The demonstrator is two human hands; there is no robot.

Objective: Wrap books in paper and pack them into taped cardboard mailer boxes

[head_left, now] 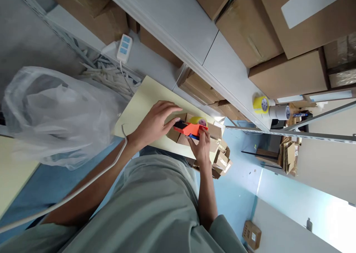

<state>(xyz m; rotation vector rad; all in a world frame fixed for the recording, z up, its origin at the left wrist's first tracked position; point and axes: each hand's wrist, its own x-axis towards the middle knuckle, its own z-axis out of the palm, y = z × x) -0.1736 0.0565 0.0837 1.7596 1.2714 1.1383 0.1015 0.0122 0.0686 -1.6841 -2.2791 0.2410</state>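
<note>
My right hand [202, 146] grips an orange tape gun [189, 128] with a black end and a blue part below. A yellow roll of tape [198, 120] sits at the gun's far side. Beneath it lies a cardboard box [174, 135] on the cream tabletop [139, 102]. To the left, my left hand [152, 124] has its fingers stretched out over the box. Its thumb tip is close to the gun's black end; whether they touch I cannot tell. Past my left wrist runs a white cable [111, 166].
A large translucent plastic bag [63, 115] stands at the left. Behind the table, a grey shelf [180, 19] carries cartons [247, 26] and tape rolls [260, 104]. A power strip [124, 49] lies on the lower level. More cardboard boxes [222, 160] stand beyond the table's right end.
</note>
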